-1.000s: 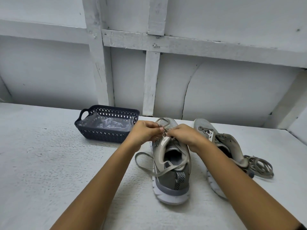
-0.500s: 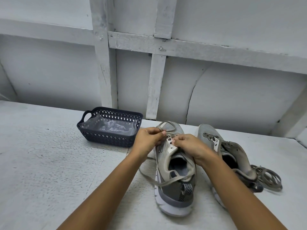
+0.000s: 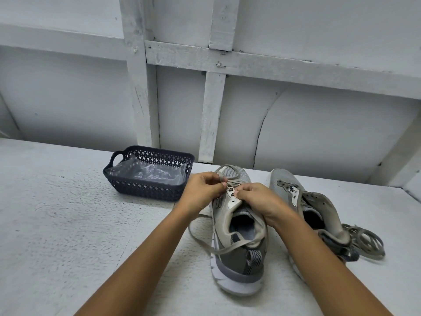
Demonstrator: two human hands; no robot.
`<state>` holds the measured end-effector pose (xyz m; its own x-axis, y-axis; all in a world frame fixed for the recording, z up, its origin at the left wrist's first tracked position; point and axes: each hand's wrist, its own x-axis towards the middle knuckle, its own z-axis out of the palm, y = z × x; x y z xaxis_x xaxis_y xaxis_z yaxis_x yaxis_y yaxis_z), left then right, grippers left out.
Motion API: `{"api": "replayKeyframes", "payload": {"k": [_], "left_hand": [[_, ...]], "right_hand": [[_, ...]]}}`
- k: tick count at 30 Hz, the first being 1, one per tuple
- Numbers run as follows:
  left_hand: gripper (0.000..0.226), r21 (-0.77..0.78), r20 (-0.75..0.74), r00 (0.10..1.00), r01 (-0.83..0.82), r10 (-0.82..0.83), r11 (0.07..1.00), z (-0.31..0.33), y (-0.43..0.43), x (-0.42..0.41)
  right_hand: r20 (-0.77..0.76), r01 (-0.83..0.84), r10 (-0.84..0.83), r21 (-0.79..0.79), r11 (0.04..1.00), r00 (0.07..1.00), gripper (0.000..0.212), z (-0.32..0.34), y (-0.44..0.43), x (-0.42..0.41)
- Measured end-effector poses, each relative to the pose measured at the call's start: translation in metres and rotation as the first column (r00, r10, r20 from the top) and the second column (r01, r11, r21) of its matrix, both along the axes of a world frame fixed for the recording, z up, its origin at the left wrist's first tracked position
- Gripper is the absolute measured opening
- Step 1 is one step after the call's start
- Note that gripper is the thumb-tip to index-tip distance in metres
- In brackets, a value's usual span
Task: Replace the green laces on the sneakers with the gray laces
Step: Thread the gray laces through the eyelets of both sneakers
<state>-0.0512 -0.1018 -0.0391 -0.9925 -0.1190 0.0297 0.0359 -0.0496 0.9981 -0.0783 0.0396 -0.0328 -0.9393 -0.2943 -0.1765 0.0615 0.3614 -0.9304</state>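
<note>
**Lacing step at the upper eyelets of the near sneaker**

Both hands meet over the sneaker (image 3: pixel 237 254), which stands upright on the table (image 3: pixel 68 224) with its heel toward the person, so the eyelets face the fingers. The left hand (image 3: pixel 202 192) is closed in a fingertip pinch on the lace (image 3: pixel 227 166), whose loop rises just beyond it. The right hand (image 3: pixel 257 199), touching the left, has its fingers curled and pinches at the white eyelet strip (image 3: pixel 233 200), probably steadying it for threading. Slack lace trails below the grip, across the heel. The second sneaker (image 3: pixel 282 181) lies tilted to the right of the grip, a coiled lace (image 3: pixel 364 242) beside its heel. Which lace is gray cannot be told. A basket (image 3: pixel 145 188) sits left of the grip.
</note>
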Motion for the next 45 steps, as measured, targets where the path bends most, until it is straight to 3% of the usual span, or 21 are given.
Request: {"api": "replayKeyframes", "payload": {"k": [9, 15, 22, 26, 30, 36, 39, 42, 45], "left_hand": [[0.019, -0.197, -0.085, 0.995, -0.069, 0.054, 0.978, -0.007, 0.003, -0.002], [0.012, -0.430, -0.218, 0.974, -0.151, 0.059, 0.890, -0.005, 0.006, 0.002], [0.013, -0.565, -0.325, 0.946, -0.178, -0.018, 0.806, -0.005, 0.006, 0.006], [0.016, -0.605, -0.250, 0.966, -0.107, -0.060, 0.789, -0.007, 0.008, 0.001], [0.033, -0.574, -0.122, 0.991, -0.027, -0.052, 0.818, -0.004, 0.009, 0.002], [0.040, -0.423, -0.102, 0.987, 0.072, -0.126, 0.903, -0.003, 0.020, 0.024], [0.026, -0.444, -0.150, 0.983, 0.033, -0.110, 0.895, -0.014, 0.026, 0.028], [0.030, -0.312, -0.110, 0.994, -0.025, -0.010, 0.950, -0.020, 0.030, 0.033], [0.032, -0.207, -0.103, 0.994, -0.064, 0.043, 0.976, -0.020, 0.032, 0.040]], "right_hand": [[-0.005, 0.014, -0.014, -0.023, 1.000, 1.000, 0.033, 0.000, -0.001, 0.000], [-0.036, 0.033, -0.033, 0.012, 0.999, 0.999, 0.029, -0.003, 0.000, 0.000], [-0.030, 0.038, -0.038, 0.007, 0.999, 0.999, 0.029, -0.004, 0.000, 0.000], [-0.032, 0.061, -0.062, -0.022, 0.998, 0.998, 0.027, -0.004, -0.003, 0.001], [-0.025, 0.084, -0.085, -0.043, 0.996, 0.996, 0.031, -0.004, -0.004, -0.001], [-0.057, 0.062, -0.061, 0.017, 0.998, 0.997, 0.029, -0.001, -0.003, 0.001], [-0.053, 0.065, -0.065, 0.003, 0.998, 0.996, 0.027, -0.001, -0.004, 0.002], [-0.139, 0.100, -0.093, 0.047, 0.994, 0.986, 0.025, 0.000, -0.004, 0.004], [-0.166, 0.161, -0.173, -0.086, 0.983, 0.971, 0.027, 0.015, 0.001, 0.008]]}}
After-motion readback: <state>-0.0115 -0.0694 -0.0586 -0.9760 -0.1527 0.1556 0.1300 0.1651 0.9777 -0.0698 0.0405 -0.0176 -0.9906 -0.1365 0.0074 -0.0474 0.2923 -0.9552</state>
